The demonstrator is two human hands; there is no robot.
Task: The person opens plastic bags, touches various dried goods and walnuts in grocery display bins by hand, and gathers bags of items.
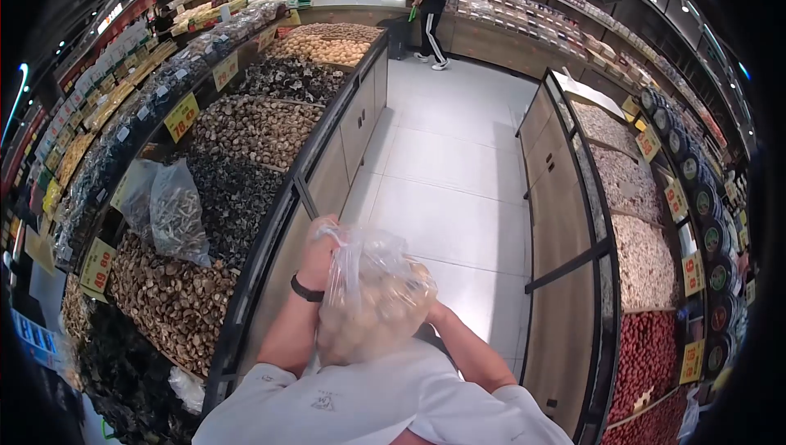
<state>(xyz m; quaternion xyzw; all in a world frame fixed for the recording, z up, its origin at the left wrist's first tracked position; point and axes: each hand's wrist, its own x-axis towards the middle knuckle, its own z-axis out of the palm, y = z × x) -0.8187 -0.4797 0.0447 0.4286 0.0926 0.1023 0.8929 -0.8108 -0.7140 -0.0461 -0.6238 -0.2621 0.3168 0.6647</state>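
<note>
A clear plastic bag point(372, 310) full of round, pale tan items hangs in front of my chest. My left hand point(322, 240), with a dark band on its wrist, is closed round the gathered top of this bag. On the bag's lower right side is my right hand point(434, 314); its fingers are mostly hidden behind the bag, so their shape does not show. To the left, another clear bag point(178, 212) with small greyish pieces lies on the bins of dried mushrooms point(172, 302) and black dried goods point(237, 191).
Bins with wooden fronts point(332, 175) border the white tiled aisle point(442, 199) on the left. Along the right stand bins of pale dried goods and red dried fruit point(643, 355), with price signs. A person in dark clothes point(432, 11) walks at the aisle's far end, beside shelves.
</note>
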